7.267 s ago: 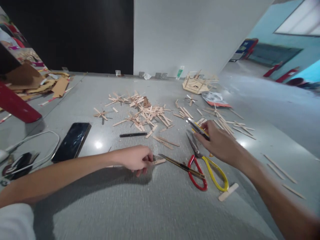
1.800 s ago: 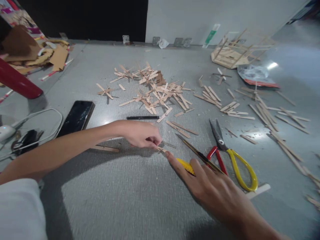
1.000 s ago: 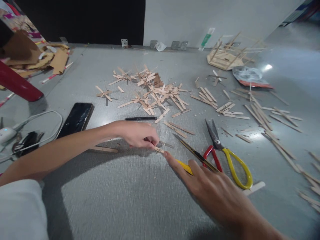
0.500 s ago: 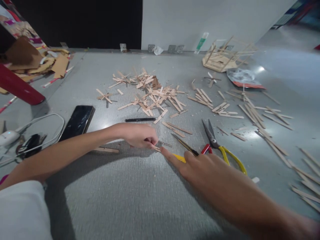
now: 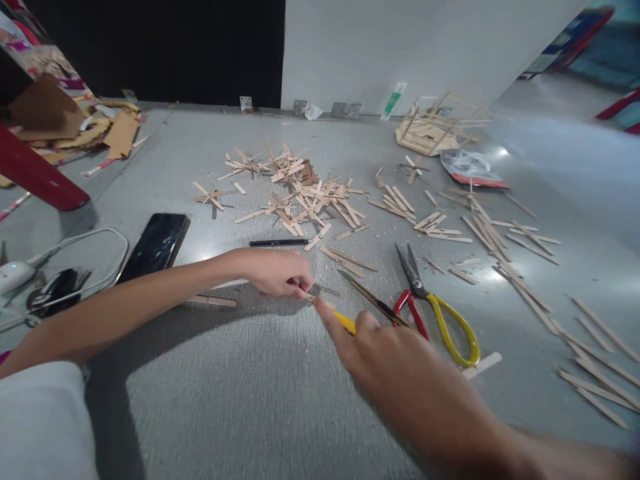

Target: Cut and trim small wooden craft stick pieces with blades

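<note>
My left hand is closed, its thumb and fingers pinching a short wooden craft stick low over the table. My right hand is wrapped round a yellow utility knife, mostly covered by the fingers. Its index finger is stretched forward and meets the stick close to my left thumb; the knife's tip is hidden there. Beyond my right hand lie a slim dark craft knife and open scissors with red and yellow handles. Another craft stick lies under my left forearm.
Loose craft sticks are heaped mid-table, with more scattered to the right. A black pen lies before the heap. A phone, white cable and red cylinder are leftward. A stick frame stands back right.
My right hand has shifted slightly left and down, uncovering more of the scissors' handles and the yellow knife. My left hand keeps its pinch almost in place. The view has turned slightly right.
</note>
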A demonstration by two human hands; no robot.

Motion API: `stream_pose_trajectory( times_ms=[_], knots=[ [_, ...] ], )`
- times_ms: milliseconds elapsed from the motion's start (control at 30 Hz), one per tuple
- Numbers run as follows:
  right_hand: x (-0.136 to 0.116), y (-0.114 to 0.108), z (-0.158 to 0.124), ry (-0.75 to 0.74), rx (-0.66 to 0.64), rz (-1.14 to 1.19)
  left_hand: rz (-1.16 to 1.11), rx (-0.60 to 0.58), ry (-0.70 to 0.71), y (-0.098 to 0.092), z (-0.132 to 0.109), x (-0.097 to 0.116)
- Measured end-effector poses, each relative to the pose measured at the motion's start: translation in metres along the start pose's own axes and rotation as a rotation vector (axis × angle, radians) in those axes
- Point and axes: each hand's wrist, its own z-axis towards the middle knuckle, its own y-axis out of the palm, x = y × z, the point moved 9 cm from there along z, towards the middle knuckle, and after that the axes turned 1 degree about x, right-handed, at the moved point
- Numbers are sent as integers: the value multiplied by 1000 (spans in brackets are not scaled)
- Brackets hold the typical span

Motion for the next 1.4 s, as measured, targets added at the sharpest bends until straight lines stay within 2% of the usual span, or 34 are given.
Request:
stream_pose_trajectory(
  times_ms=[100,167,300,433,567,667,733,800,867,967,1033,1100,1233,1300,1400],
  knots=[
    [-10,0,-1,25,-15,-46,-9,2,20,-1,-1,2],
    [-10,-2,-2,24,35,-44,-10,-12,7,0,-1,1],
    [13,-4,-2,-8,173,40,20,-16,5,2,0,-3],
    [31,5,1,-69,157,135,-4,28,93,1,2,-1],
    [12,0,-4,1,237,-25,10,43,83,0,2,-2],
    [-13,2,-8,100,226,-143,1,22,45,1,1,-4],
    [-21,4,-9,135,211,-155,-4,19,47,1,1,-4],
    [-16,6,-9,132,210,-92,5,18,44,1,0,-4],
    [1,10,-8,113,209,27,19,13,35,1,0,-5],
    [31,23,-6,72,190,308,3,-1,37,0,-1,-3],
    [41,35,-6,48,188,479,-20,-12,39,-1,-1,-1],
    [39,42,-10,41,238,505,-22,-11,24,-2,-1,0],
    [15,39,-22,117,425,235,-68,-46,-32,0,-2,-3],
    [12,34,-27,192,503,203,-112,-59,-53,1,-3,-4],
    [25,31,-30,321,581,323,-135,48,-49,-9,-6,1]
  ],
)
